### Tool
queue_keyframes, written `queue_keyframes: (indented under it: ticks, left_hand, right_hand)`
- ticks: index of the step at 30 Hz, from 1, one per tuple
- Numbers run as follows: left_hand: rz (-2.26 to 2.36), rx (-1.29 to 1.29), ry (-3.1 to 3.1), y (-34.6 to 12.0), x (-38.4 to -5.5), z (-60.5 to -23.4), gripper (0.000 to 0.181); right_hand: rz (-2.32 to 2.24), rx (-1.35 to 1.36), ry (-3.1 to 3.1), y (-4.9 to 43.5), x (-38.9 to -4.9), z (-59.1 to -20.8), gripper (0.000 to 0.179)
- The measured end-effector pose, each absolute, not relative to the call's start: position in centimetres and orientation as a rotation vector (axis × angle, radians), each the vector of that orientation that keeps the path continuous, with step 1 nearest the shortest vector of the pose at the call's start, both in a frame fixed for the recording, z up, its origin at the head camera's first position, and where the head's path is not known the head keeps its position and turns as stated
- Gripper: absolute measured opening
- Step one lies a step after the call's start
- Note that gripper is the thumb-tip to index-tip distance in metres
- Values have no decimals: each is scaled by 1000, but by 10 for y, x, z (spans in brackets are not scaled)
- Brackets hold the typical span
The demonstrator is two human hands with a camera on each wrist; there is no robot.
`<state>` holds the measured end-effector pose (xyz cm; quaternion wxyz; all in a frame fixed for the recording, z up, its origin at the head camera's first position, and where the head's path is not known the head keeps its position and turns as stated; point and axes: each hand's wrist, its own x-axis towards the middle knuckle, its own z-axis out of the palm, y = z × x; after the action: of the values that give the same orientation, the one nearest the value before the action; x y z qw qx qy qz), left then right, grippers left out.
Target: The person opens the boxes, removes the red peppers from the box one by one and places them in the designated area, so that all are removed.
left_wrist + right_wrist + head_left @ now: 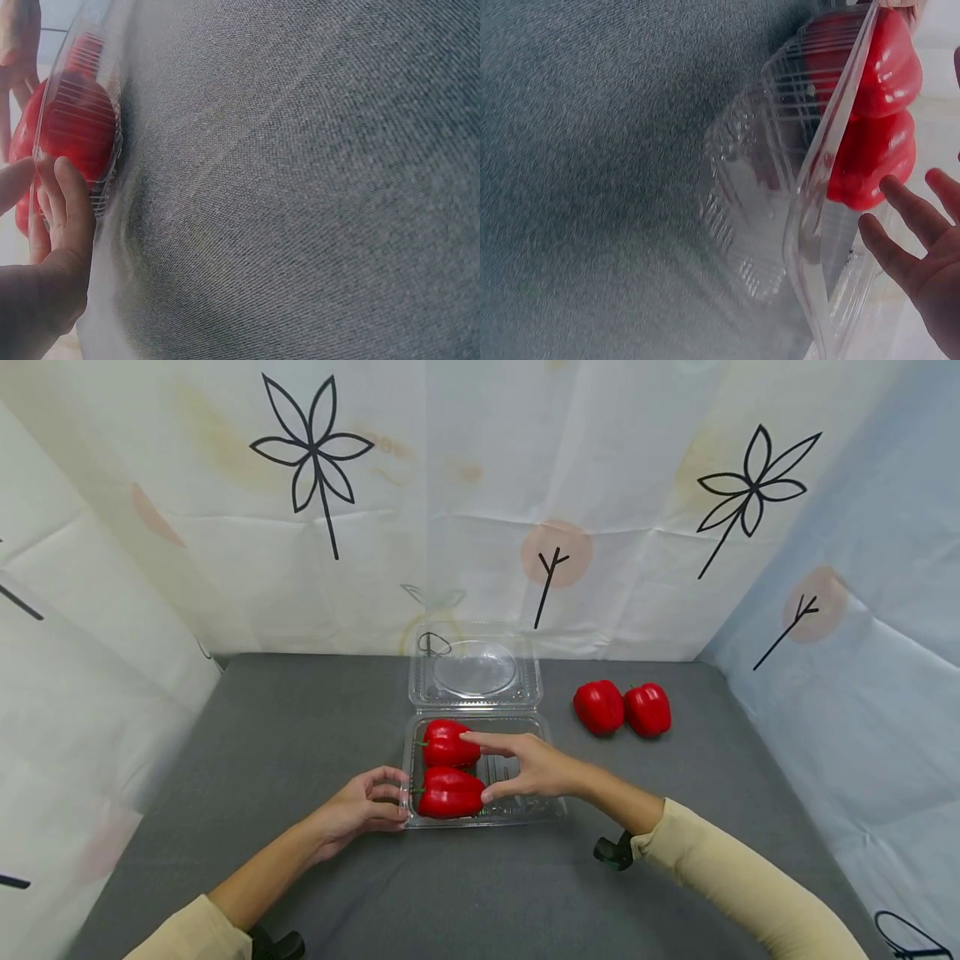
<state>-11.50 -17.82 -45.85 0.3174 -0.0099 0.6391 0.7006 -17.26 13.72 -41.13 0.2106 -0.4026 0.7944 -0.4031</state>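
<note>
Two red bell peppers lie in the left half of a clear plastic clamshell container (517, 723), the back pepper (447, 743) behind the front pepper (452, 793). Its hinged lid (476, 670) stands open at the back. At the container's left edge, my left hand (372, 802) holds the rim, with thumb and fingers on either side of it in the left wrist view. My right hand (528, 764) hovers over the container's right half, fingers spread and nothing in its grasp. Its fingertips are close to both peppers; whether they touch is unclear.
Two more red bell peppers, a left one (599, 707) and a right one (648, 710), sit side by side on the grey tabletop (315, 718), right of the lid. Printed fabric (480, 485) walls the table at the back and both sides.
</note>
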Motion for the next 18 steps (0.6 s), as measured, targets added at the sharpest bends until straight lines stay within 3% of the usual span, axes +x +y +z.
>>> queue_keyframes:
  ticks: [18]
  left_hand:
    - [1831,-60,1703,-176,-116,-458,57]
  right_hand:
    - [-993,-1113,2139,114,-166,-423,78]
